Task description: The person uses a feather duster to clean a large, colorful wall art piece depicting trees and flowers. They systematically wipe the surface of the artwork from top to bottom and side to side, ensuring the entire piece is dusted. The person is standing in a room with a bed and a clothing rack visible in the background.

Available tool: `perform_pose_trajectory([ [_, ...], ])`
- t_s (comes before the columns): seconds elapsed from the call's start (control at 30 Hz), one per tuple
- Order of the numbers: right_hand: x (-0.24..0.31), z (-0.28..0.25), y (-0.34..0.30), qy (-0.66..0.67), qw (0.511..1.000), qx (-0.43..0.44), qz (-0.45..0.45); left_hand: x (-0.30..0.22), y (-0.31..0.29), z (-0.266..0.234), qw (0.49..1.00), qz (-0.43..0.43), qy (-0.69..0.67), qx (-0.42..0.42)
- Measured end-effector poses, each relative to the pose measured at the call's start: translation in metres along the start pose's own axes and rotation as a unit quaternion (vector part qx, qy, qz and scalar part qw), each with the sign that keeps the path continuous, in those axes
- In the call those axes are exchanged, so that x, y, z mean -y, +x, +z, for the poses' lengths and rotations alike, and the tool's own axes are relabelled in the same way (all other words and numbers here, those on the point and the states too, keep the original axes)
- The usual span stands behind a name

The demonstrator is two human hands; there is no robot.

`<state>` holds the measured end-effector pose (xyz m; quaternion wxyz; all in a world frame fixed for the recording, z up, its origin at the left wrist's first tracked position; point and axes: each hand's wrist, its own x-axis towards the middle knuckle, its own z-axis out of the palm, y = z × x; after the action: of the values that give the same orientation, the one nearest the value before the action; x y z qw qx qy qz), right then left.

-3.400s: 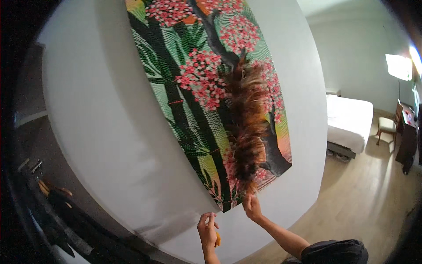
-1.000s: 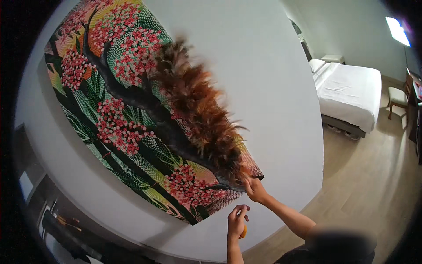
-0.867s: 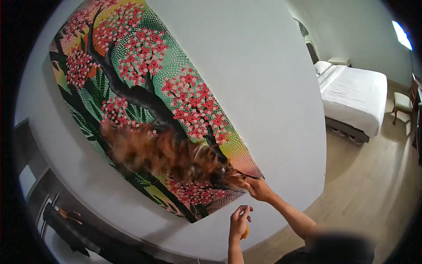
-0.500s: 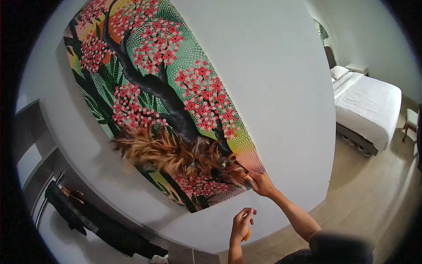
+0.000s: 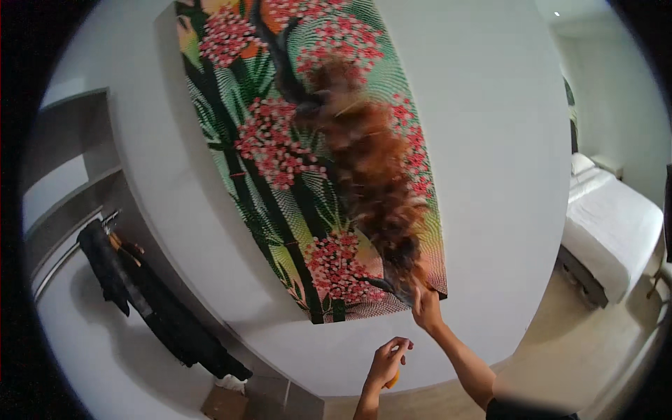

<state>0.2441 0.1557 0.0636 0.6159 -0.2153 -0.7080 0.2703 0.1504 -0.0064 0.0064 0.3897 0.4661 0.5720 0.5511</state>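
Feather duster (image 5: 364,175) on floral painting (image 5: 280,161), right hand (image 5: 425,309) fingers clamped (left hand (image 5: 387,362) curled on something orange)

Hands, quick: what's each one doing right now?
Right hand: closed on the feather duster, its feathers against the wall painting.
Left hand: curled around a small orange object, kind unclear.

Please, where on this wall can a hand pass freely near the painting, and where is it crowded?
Bare white wall lies right of the painting, and a band below it. The painting's lower right is crowded: the feather duster, the right hand and the left hand.
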Motion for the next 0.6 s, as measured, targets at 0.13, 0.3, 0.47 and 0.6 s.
perform_pose_trajectory([
  [0.13, 0.001, -0.005, -0.005, -0.045, 0.996, 0.076, -0.012, 0.005, 0.0, -0.002, 1.0, -0.008, 0.019, 0.007],
  [0.3, 0.009, 0.011, 0.016, -0.03, 0.999, 0.006, -0.02, 0.016, 0.004, -0.006, 1.0, -0.003, 0.022, 0.019],
  [0.47, 0.056, 0.02, 0.072, -0.062, 0.994, 0.074, -0.048, 0.017, 0.002, -0.018, 1.0, 0.029, -0.005, 0.0],
  [0.6, 0.09, 0.046, 0.116, 0.01, 0.996, 0.082, 0.027, -0.003, -0.006, -0.027, 1.0, -0.007, -0.007, -0.01],
])
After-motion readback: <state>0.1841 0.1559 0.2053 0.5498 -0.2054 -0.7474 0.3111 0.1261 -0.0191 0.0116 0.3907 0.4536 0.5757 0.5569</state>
